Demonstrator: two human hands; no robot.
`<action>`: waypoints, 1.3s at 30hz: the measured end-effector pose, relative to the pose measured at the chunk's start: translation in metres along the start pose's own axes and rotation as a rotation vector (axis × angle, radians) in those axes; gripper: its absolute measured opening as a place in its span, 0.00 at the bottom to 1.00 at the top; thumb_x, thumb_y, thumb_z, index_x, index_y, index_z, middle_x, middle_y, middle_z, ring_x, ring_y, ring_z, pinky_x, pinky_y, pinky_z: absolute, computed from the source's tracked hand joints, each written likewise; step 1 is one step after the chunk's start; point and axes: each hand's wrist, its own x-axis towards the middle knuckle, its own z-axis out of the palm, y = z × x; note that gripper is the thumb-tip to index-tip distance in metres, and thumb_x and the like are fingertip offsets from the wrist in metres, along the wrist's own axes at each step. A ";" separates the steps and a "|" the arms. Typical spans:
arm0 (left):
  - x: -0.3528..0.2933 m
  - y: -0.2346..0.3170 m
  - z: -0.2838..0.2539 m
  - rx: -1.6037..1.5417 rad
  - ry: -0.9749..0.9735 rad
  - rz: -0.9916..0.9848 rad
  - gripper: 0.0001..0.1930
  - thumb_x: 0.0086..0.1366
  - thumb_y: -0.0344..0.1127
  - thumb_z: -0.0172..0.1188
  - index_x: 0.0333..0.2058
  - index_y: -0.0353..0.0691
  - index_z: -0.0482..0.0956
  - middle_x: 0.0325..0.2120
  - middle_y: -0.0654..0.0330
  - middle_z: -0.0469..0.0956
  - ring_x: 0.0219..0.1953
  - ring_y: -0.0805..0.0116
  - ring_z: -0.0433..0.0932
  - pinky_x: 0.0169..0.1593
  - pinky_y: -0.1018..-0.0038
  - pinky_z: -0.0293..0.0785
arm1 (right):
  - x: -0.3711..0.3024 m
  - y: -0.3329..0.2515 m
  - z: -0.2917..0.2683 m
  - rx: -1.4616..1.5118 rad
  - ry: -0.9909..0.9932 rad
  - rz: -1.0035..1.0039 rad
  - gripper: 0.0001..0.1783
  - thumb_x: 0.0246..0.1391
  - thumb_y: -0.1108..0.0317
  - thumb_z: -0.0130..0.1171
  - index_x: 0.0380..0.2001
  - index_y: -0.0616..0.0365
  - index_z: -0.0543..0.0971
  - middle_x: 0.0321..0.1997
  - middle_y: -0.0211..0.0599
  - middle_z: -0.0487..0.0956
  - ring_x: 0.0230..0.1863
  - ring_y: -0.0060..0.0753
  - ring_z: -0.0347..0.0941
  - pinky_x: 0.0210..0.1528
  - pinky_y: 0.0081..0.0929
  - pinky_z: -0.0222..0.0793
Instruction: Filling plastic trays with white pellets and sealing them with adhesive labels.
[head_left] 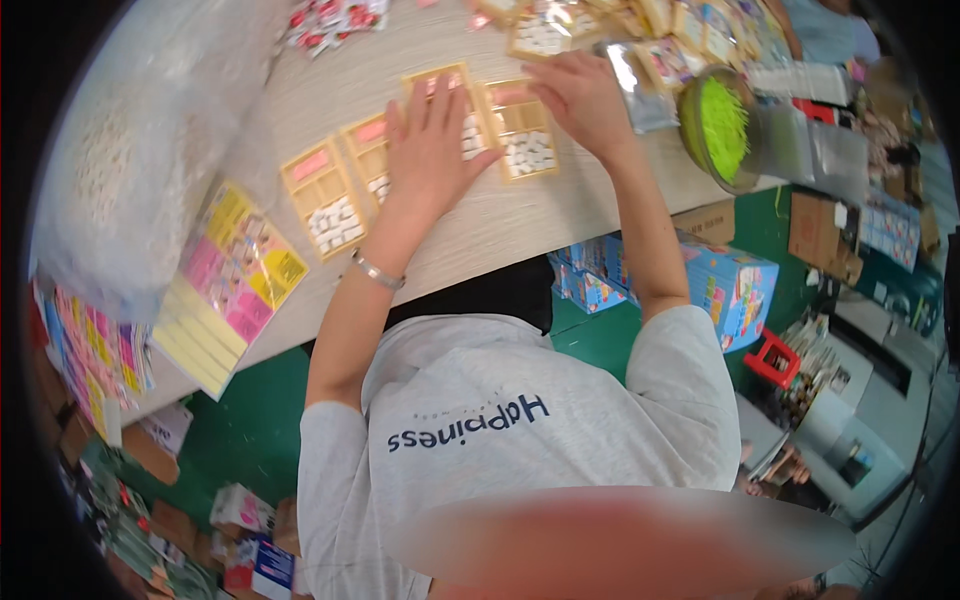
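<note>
Several small yellow compartment trays stand side by side on the table, each with a pink piece in its upper compartment and small white pieces in the lower one. My left hand lies with fingers spread over the middle trays, hiding much of them. The leftmost tray sits beside my left wrist. At the rightmost tray, my right hand reaches its upper right edge with fingers loosely bent and slightly apart. I see nothing held in either hand.
A large clear bag of white pieces covers the table's left side, near printed card sheets. A bowl of bright green strips stands at right. More filled trays and red-and-white packets lie farther back. Blue boxes stand below the table.
</note>
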 end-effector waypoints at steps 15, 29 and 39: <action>-0.019 0.008 -0.044 -0.064 -0.033 0.099 0.44 0.66 0.62 0.59 0.72 0.40 0.57 0.72 0.49 0.57 0.74 0.47 0.53 0.72 0.39 0.46 | -0.147 0.217 -0.077 -0.320 -0.071 1.231 0.17 0.48 0.48 0.70 0.41 0.39 0.90 0.45 0.40 0.87 0.47 0.47 0.83 0.53 0.39 0.77; 0.005 0.049 -0.072 -1.040 0.002 -0.039 0.24 0.64 0.33 0.69 0.58 0.37 0.78 0.48 0.54 0.82 0.44 0.67 0.83 0.45 0.72 0.80 | -0.064 0.083 -0.104 1.106 0.656 0.630 0.07 0.58 0.77 0.66 0.40 0.67 0.85 0.31 0.30 0.83 0.28 0.17 0.75 0.31 0.15 0.70; -0.018 0.001 -0.086 -1.068 -0.120 -0.377 0.10 0.64 0.34 0.68 0.39 0.34 0.86 0.27 0.60 0.86 0.29 0.75 0.83 0.34 0.79 0.77 | -0.008 -0.093 -0.009 1.385 0.052 0.583 0.05 0.55 0.79 0.68 0.36 0.63 0.84 0.33 0.28 0.83 0.33 0.15 0.77 0.35 0.14 0.72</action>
